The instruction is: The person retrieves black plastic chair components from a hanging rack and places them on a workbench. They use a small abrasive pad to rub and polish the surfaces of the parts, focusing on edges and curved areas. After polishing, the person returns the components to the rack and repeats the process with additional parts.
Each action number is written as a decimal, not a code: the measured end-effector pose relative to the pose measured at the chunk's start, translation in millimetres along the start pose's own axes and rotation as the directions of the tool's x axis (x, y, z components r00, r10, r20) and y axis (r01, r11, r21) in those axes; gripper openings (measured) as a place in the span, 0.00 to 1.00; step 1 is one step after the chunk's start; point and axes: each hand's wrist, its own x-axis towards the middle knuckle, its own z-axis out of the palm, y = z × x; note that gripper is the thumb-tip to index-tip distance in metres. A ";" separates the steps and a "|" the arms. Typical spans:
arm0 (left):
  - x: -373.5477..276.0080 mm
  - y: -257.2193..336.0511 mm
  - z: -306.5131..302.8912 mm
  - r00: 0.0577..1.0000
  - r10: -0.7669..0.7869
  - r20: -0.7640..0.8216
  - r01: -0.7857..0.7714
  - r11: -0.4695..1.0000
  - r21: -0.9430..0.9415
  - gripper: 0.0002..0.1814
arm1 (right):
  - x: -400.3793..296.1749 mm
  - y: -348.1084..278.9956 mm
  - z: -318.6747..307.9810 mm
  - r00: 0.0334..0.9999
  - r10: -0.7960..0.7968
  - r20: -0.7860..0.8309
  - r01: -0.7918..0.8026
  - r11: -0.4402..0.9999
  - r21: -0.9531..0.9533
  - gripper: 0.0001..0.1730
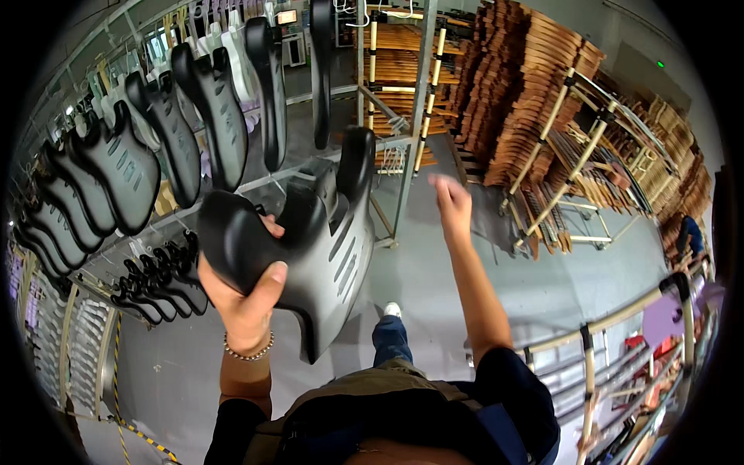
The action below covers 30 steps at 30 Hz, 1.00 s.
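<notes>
My left hand (247, 302), with a beaded bracelet at the wrist, grips the rounded black end of an electric guitar body (343, 256). The thumb lies on its near face and fingertips show behind its edge. Black fades to grey toward the middle of the body, where several slots are cut. It is held tilted, off the floor, before my chest. My right hand (454, 200) is raised in front of me, right of the body and apart from it. Motion blurs its fingers; I see nothing in them.
Several black-edged guitar bodies (125, 174) hang from a rack at left, with smaller black ones (165, 285) below. A metal post (415, 99) stands ahead. Brown wooden stacks (523, 87) and a pipe-framed cart (558, 168) stand at right. Another pipe rack (588, 372) is close at lower right.
</notes>
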 end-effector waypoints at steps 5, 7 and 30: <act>82.2 -77.2 67.7 0.989 0.085 -0.120 -0.064 0.983 0.169 0.27 | 235.0 0.9 108.4 0.979 -0.007 0.205 -0.050 0.961 0.272 0.20; 118.7 -106.6 98.2 0.985 0.093 -0.147 -0.064 0.979 0.193 0.28 | 328.9 38.6 153.7 0.976 -0.069 0.209 -0.039 0.880 0.473 0.35; 311.2 -225.9 215.2 0.928 0.304 -0.217 -0.145 0.829 0.540 0.35 | 399.8 23.9 165.0 0.873 -0.444 0.202 0.089 0.553 0.828 0.12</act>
